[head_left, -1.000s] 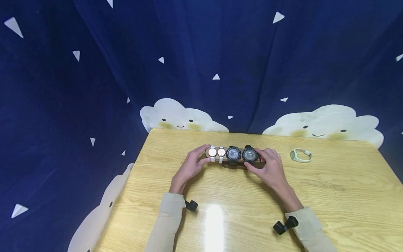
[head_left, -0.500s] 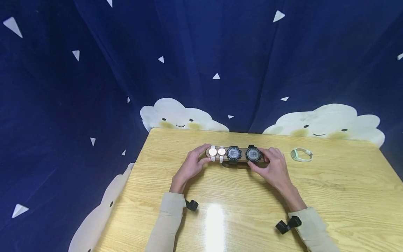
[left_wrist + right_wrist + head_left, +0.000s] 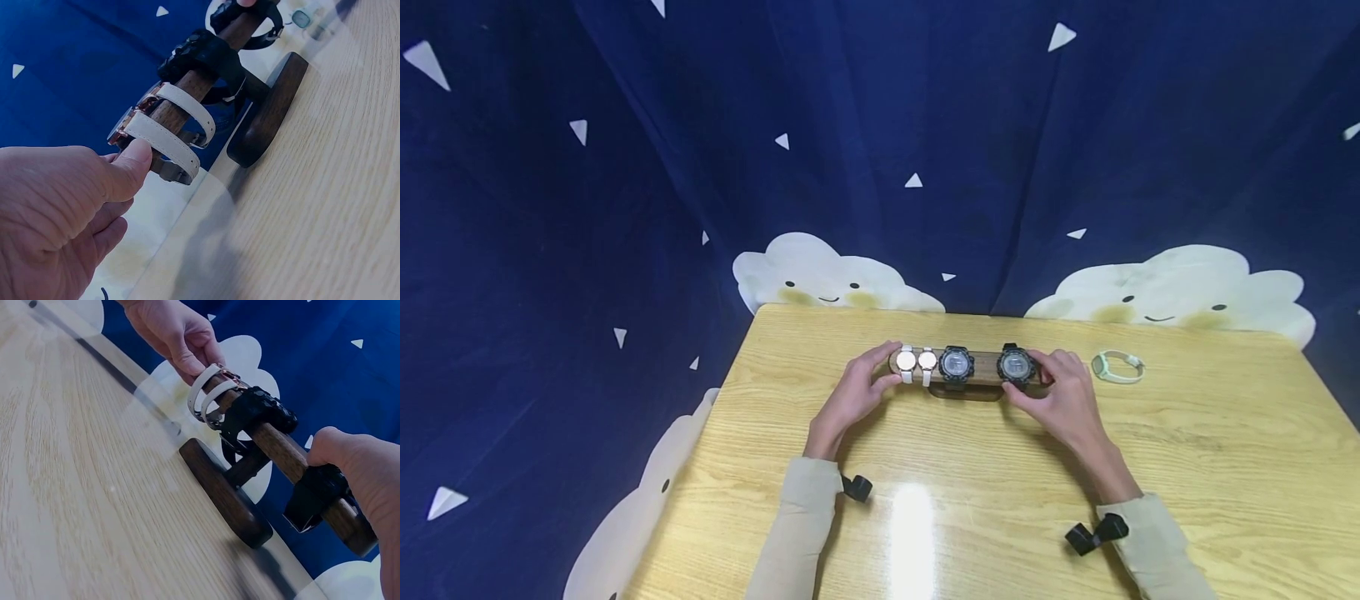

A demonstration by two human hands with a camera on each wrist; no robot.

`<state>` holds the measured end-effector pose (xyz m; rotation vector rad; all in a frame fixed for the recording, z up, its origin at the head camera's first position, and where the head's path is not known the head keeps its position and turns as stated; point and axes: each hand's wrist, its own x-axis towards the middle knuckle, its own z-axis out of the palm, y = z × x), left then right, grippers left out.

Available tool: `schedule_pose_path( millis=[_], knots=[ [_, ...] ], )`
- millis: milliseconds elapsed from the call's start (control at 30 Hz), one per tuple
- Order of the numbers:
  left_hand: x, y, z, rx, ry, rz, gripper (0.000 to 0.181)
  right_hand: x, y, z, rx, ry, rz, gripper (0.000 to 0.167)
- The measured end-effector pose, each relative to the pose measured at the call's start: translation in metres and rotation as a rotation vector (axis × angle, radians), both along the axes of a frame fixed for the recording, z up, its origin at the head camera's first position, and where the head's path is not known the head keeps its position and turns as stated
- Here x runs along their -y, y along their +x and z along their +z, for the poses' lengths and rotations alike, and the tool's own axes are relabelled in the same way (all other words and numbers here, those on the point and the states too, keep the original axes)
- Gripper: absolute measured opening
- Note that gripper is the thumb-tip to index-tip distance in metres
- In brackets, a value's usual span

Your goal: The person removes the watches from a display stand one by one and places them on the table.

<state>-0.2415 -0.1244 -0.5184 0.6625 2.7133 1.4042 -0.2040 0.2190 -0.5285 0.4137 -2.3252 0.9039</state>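
Pinching the right black watch (image 3: 1016, 365), the right hand (image 3: 1066, 396) has it looped round the wooden bar (image 3: 987, 368), near its right end. It has slid rightward within the last second; I judge the gap from the other black watch (image 3: 955, 365) is being widened. Left hand (image 3: 852, 393) pinches the bar's left end, beside two white watches (image 3: 906, 362). Wrist views show me the dark base (image 3: 226, 495), mostly hidden from the head; only the head shows dials face-on.
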Motion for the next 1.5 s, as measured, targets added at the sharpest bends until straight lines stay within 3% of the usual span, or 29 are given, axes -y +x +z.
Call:
schedule_pose_path(
  millis=[633,1267,1500],
  knots=[
    [0.001,0.000,-0.001,-0.005,0.002,-0.003,0.059,-0.015,0.006,0.002,0.040,-0.007,-0.045,0.059],
    [0.001,-0.001,0.001,0.002,-0.011,-0.005,0.059,-0.024,0.006,0.001,-0.018,-0.036,-0.046,0.057],
    [0.001,-0.001,0.000,0.001,-0.018,0.000,0.059,-0.027,0.007,0.004,0.031,-0.037,-0.059,0.059]
  ],
)
